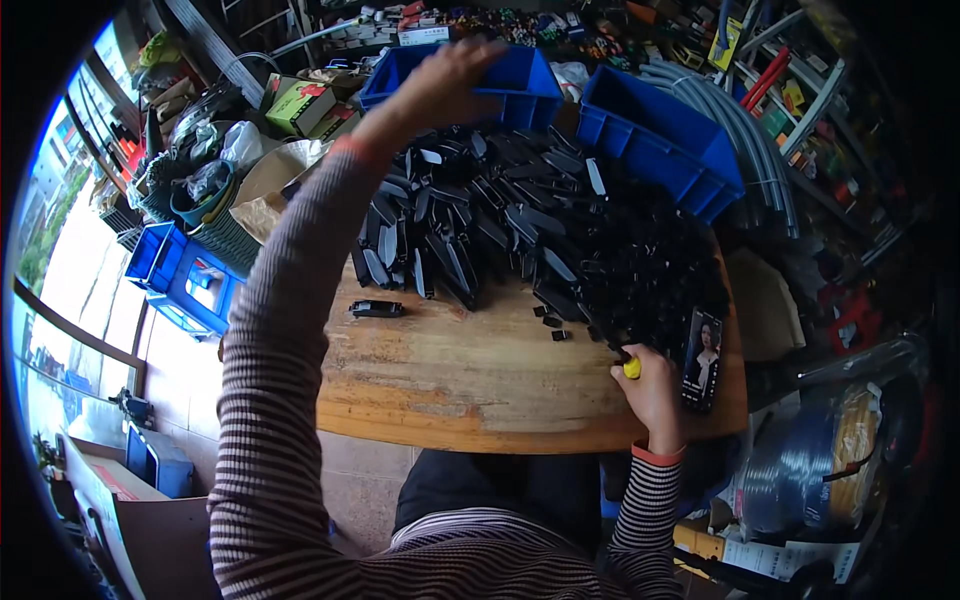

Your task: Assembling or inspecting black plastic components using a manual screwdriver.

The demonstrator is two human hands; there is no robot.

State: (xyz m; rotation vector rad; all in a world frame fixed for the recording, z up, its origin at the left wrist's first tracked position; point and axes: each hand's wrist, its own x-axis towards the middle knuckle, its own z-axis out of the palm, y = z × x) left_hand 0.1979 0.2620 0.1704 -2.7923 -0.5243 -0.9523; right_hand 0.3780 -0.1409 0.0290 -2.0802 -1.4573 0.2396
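Note:
My left hand point(445, 88) is raised over the near side of a blue plastic bin point(530, 108) at the back of the table. Its fingers are stretched out and slightly smeared by motion, and I see nothing in them. Near the table's right front, my right hand point(653, 395) is closed around a tool with a yellow handle point(631, 368); its working end is lost against dark parts. A heap of long black plastic pieces point(460, 215) covers the table's back half. Small black parts point(650, 260) are piled at the right. One black piece point(376, 309) lies alone at the left.
A phone point(702, 358) with a lit screen rests on the wooden table point(450, 380) beside my right hand. A second blue bin point(660, 140) stands at the back right, in front of coiled grey tubing point(770, 150). Left of the table are bags, a basket and blue crates point(185, 280).

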